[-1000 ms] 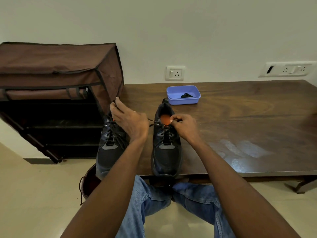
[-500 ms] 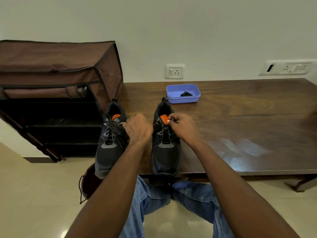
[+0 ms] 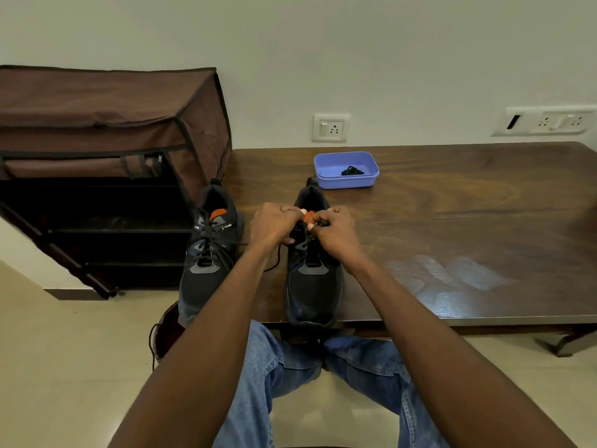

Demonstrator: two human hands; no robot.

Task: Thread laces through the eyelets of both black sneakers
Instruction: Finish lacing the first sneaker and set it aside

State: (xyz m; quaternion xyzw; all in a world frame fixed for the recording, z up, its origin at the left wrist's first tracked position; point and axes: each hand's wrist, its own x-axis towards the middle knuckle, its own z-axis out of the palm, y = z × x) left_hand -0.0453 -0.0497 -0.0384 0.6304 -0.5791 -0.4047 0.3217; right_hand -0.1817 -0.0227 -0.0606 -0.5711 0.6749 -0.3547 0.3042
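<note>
Only readable text: a small light logo on the tongue of the left sneaker (image 3: 208, 250), just under its orange tab, looks like "CLYMB" (last letters blurry, not sure). A second tiny white mark on the same tongue's other side is too small to read. Nothing legible on the right sneaker (image 3: 312, 279).

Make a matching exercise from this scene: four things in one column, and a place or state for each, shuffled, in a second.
Things:
1. left sneaker
2. right sneaker
3. purple tray
4. shoe rack

Places or states:
A. holds a small black bundle
B. stands on the floor beside the table
C. both hands work at its top
D. laced, no hand on it

Pairs: 1-D, 2-C, 3-A, 4-B
</note>
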